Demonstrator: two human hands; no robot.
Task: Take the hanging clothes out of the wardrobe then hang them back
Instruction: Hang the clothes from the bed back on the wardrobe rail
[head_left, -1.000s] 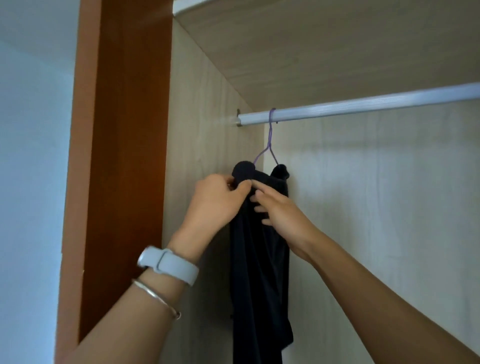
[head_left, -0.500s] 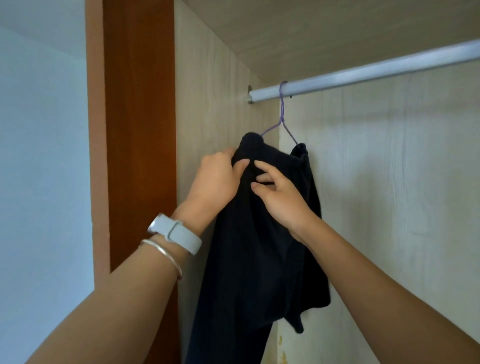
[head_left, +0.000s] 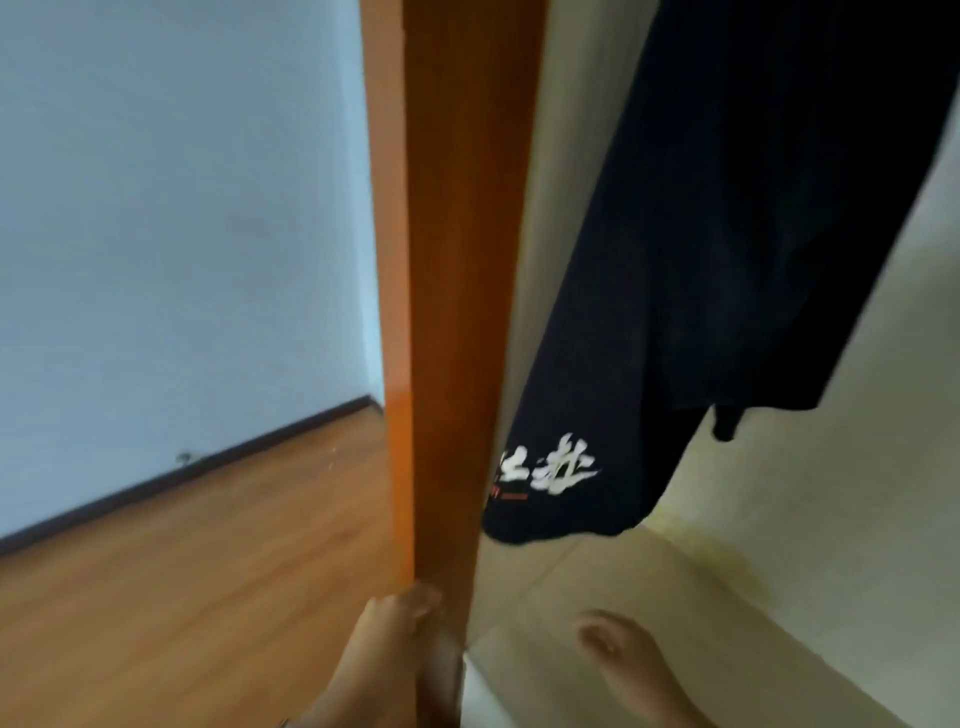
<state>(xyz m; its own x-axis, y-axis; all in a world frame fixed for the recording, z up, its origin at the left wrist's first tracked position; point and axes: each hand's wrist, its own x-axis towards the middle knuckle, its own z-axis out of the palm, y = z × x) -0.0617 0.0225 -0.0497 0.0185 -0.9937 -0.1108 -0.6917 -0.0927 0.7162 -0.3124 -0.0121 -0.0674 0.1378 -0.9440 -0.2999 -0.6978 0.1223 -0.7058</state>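
My left hand (head_left: 395, 639) rests fingers loose on the wardrobe door edge (head_left: 447, 312); right hand (head_left: 618, 649) empty, grip unclear. Dark garment (head_left: 701, 260) hangs at 1 o'clock: I'd swing the door gently, clear of its hem

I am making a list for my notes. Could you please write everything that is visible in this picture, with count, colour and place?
dark garment: one, navy or black, hanging at upper right inside the wardrobe; white printed characters near its lower hem, with a small red mark below them
wardrobe side panel: one, orange-brown wood, vertical, centre of view
wardrobe interior: pale cream walls and floor panel, right side
wall: light blue, left side
baseboard: one, dark strip, foot of the wall
floor: brown wood, lower left
left hand: one, bottom centre, against the panel's edge; blurred
right hand: one, bottom right, inside the wardrobe, touching nothing visible
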